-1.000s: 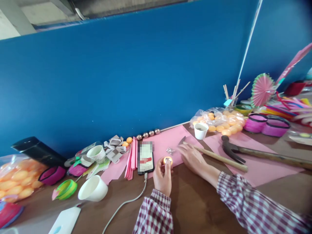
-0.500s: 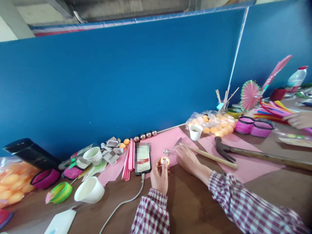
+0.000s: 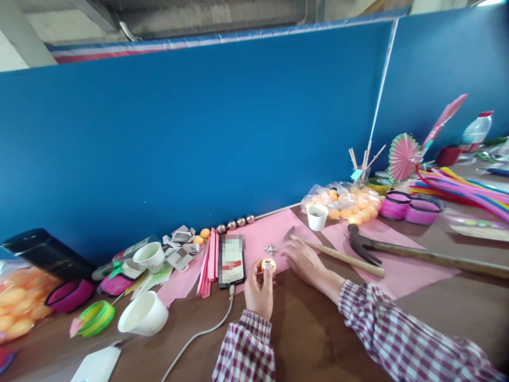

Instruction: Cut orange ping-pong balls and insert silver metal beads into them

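Since the earlier frame both hands have barely shifted: the left hand [image 3: 259,289] pinches an orange ball [image 3: 268,264] just right of the phone [image 3: 231,260], while the right hand [image 3: 303,258] lies spread, empty, beside the beads [image 3: 271,248], which a careless sweep could scatter.

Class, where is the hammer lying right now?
The hammer lies on pink paper at right in the head view, beyond the right hand, near the bagged orange balls.

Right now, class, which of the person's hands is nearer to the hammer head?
Right. The right hand lies flat on the pink paper, a little left of the hammer head; the left hand, pinching a small orange ball, is farther left beside the phone.
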Available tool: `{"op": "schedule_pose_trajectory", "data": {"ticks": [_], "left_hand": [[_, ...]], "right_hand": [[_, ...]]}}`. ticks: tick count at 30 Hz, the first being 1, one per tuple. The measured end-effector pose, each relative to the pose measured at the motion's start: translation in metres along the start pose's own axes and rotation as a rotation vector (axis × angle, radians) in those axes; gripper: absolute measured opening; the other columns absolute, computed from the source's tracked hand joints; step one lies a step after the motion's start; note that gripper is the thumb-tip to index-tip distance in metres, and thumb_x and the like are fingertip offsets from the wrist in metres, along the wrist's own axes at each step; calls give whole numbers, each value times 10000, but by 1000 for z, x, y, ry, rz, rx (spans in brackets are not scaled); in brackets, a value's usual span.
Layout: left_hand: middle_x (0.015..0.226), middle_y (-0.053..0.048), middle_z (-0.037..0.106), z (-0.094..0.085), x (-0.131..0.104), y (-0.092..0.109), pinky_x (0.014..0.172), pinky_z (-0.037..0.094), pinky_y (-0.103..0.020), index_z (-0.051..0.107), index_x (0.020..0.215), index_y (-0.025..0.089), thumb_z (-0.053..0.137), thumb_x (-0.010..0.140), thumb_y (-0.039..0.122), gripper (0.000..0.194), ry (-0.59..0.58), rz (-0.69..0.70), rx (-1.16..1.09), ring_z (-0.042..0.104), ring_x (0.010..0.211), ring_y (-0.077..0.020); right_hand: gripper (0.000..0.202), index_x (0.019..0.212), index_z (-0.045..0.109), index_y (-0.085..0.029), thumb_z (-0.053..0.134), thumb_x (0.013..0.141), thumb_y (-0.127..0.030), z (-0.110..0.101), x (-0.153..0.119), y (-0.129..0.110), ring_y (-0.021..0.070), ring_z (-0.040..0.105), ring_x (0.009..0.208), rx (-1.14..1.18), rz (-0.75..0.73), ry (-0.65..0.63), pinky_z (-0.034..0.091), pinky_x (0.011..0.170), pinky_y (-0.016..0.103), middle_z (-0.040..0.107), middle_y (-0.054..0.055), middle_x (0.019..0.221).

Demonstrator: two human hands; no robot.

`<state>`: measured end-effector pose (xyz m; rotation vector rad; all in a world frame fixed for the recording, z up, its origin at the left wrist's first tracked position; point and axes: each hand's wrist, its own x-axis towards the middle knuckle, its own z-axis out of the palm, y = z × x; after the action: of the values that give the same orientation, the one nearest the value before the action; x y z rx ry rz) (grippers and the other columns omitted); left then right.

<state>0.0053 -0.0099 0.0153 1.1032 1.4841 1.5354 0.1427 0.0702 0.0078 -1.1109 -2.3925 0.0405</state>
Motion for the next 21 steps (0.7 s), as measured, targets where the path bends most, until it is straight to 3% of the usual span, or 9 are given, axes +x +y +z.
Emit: {"op": "schedule_pose_trajectory", "data": {"ticks": [13,21], "left_hand": [[868,-106,618,1,1,-3,551,511,-264,544,1014,112,526,705,480,481,-22,-11,35,594,668,-156],[866,-101,610,-1,2,-8,577,517,-265,504,1079,114,513,727,464,497,-28,13,64,584,674,-146]], "right_hand": [[181,692,532,-161,397,811,-144,0,0,1,150,509,739,10,-41,16,380,762,293,581,48,735],[151,841,551,-172,402,813,-175,-2,-5,-5,153,551,743,224,36,183,409,696,265,620,41,785]]}}
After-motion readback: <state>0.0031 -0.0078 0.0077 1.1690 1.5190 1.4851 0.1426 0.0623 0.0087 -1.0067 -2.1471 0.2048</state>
